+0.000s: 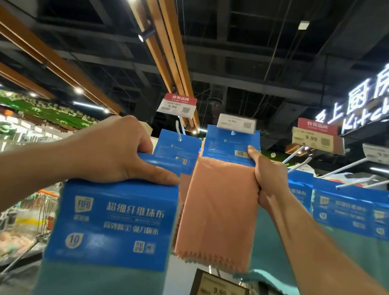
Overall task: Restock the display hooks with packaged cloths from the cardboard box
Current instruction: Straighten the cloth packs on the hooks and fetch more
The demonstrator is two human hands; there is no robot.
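Observation:
My left hand [115, 151] grips the top of a teal cloth pack [112, 223] with a blue printed header, held up at lower centre. My right hand [262, 179] pinches the right edge of a pink cloth pack [219, 211], whose blue header hangs from a white hook [233, 133] under a price tag. Another blue-headed pack [176, 147] hangs on the hook [178, 129] to its left, partly behind my left hand. The cardboard box is out of sight.
Bare white hooks [350, 169] stick out at the right above a row of hung teal packs [344, 213]. Price tags reading 9.99 [311, 138] sit on the hook ends. A lower tag [219, 292] juts out below. A shopping cart [40, 205] stands at the left.

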